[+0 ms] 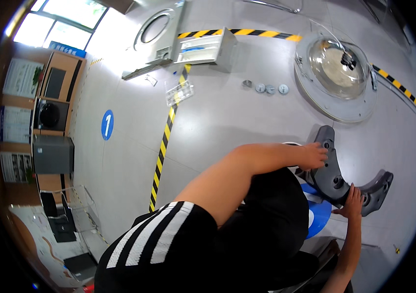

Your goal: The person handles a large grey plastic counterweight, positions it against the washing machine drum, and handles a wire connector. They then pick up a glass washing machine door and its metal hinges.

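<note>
A dark grey, C-shaped counterweight (330,172) with bolt holes lies low at the right, beside my knee. My left hand (314,156) has its fingers curled over the upper arm of the counterweight. Lower down, my right hand (352,202) grips its middle near the inner curve, the thumb set apart at the near edge. Part of a blue and white floor marking (320,217) shows beneath and beside the piece. Both undersides of my hands are hidden.
Ahead right sits a round washer tub front with a clear door bowl (337,68). Several metal discs (270,89) lie left of it. Farther left are a detergent drawer (208,51), a white front panel (161,29) and a clear tray (179,93). A small brass-coloured piece (396,249) lies right.
</note>
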Demonstrator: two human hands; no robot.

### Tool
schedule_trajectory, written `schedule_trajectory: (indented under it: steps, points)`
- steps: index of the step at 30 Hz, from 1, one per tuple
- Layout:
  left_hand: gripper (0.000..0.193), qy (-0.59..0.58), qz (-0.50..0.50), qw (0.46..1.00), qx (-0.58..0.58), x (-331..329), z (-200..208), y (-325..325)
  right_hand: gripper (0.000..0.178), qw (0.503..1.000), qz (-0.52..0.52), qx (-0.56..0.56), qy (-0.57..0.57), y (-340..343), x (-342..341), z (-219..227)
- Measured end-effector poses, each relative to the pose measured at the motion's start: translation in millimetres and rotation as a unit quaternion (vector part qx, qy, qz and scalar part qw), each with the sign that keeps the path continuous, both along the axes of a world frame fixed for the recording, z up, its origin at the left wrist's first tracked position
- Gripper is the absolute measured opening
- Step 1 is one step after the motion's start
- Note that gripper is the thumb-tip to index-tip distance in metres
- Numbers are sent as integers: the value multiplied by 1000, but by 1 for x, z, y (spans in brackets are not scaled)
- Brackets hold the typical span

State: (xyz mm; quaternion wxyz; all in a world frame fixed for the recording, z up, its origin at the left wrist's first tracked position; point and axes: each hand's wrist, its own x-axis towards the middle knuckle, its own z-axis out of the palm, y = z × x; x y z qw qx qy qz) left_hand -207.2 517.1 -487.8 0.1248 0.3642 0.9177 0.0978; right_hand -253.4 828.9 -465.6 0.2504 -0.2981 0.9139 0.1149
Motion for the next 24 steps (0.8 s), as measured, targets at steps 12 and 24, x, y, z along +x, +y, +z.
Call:
schedule_trajectory:
  steps: [12,24]
  points:
    - [33,10,487,873,-7,302,142,-118,112,994,-34,-34,100,11,19,-25]
    - [31,52,418,906,-38,213,188,-118,108,987,-45,-107,110,16,20,-29]
